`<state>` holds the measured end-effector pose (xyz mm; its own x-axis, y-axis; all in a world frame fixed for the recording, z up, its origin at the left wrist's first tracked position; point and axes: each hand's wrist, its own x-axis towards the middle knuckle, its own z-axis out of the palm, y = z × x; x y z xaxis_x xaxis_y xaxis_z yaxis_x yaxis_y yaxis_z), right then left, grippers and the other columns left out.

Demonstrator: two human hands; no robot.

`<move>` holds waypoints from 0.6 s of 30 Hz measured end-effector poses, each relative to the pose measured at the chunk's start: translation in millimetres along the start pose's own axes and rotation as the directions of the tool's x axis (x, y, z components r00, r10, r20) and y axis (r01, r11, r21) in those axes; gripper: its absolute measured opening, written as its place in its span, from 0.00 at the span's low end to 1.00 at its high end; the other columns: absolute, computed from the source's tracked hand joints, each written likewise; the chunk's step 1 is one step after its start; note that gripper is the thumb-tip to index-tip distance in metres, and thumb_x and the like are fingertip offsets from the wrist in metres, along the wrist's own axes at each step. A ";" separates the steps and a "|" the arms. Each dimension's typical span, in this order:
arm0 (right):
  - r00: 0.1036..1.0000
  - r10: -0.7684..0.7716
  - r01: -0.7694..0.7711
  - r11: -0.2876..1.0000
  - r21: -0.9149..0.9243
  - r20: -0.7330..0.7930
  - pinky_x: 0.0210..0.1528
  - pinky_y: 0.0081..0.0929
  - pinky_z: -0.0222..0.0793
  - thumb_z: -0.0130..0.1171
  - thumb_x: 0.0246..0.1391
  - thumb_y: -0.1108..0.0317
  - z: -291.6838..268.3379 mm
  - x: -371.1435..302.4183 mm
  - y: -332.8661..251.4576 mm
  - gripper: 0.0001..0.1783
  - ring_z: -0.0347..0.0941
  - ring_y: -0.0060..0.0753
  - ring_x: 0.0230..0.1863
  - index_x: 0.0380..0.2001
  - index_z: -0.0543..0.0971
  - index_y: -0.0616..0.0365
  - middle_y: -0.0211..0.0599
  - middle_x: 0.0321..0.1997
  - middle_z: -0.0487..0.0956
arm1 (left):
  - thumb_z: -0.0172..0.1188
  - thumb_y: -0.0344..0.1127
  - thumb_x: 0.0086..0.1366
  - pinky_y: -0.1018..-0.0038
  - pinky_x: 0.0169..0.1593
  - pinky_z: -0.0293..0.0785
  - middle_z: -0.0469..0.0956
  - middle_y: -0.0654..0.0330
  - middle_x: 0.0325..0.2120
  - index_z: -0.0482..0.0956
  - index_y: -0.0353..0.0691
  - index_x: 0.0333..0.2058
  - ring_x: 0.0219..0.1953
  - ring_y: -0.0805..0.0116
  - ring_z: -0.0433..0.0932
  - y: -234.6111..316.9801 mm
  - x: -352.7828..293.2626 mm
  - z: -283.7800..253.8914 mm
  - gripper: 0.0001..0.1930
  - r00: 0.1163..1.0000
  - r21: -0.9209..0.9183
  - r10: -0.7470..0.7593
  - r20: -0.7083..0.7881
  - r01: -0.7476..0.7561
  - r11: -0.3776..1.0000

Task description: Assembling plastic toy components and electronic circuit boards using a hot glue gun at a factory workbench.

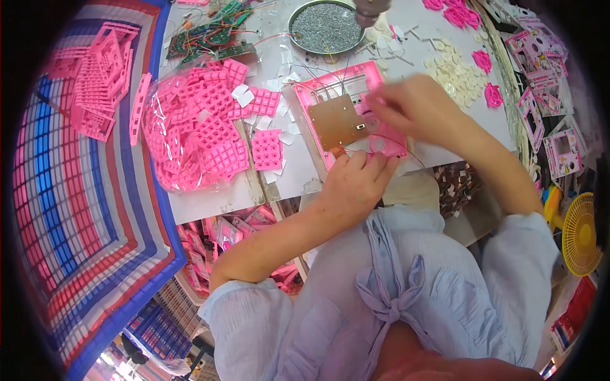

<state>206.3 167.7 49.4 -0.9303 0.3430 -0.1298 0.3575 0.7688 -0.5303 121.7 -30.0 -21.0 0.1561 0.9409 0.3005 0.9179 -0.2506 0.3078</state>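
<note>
On the white tabletop in front of me lies a pink plastic housing, slightly turned. A brown circuit board sits inside it, with thin wires running off its far side. My left hand is at the near edge of the housing, its fingers bent and closed on that edge. Over the right side hovers my right hand, its fingers curled together in a pinch. Anything small between those fingertips cannot be made out. Part of the housing's right side is hidden beneath the right hand.
Left of the housing are a clear bag of pink keypads and a loose keypad. Behind stand green circuit boards, a round tray of screws and a hanging tool. Cream discs and a yellow fan are right.
</note>
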 end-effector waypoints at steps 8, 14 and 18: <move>0.996 0.037 -0.051 0.986 -0.159 -0.087 0.34 0.44 0.75 0.62 0.49 0.58 36.6 74.6 -6.7 0.13 0.79 0.50 0.30 0.27 0.83 0.58 0.44 0.23 0.81 | 0.65 0.34 0.51 0.62 0.41 0.72 0.74 0.59 0.40 0.76 0.42 0.53 0.35 0.58 0.72 5.6 -4.1 2.6 0.27 0.997 0.039 -0.072 -0.025 0.072 0.997; 0.963 -0.065 0.024 0.988 -0.155 -0.261 0.33 0.40 0.75 0.62 0.50 0.60 61.6 74.1 3.8 0.12 0.80 0.47 0.29 0.29 0.81 0.60 0.45 0.25 0.81 | 0.66 0.33 0.54 0.63 0.42 0.74 0.77 0.56 0.36 0.78 0.40 0.48 0.36 0.56 0.76 -12.6 3.5 -18.1 0.20 0.991 -0.419 -0.127 0.046 0.134 0.898; 0.957 0.179 -0.069 0.904 0.422 -0.227 0.29 0.32 0.73 0.61 0.53 0.66 40.3 48.6 -5.2 0.08 0.78 0.36 0.24 0.31 0.79 0.61 0.40 0.23 0.80 | 0.65 0.33 0.59 0.74 0.31 0.71 0.78 0.58 0.26 0.82 0.34 0.38 0.24 0.68 0.74 -66.9 15.5 -39.9 0.10 0.762 -0.514 -0.611 -0.217 0.443 0.735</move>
<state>155.9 158.6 12.0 -0.8081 0.5883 -0.0291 0.3523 0.4432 -0.8243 48.2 -7.7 -0.8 -0.5208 0.8202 0.2367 0.5562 0.1156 0.8230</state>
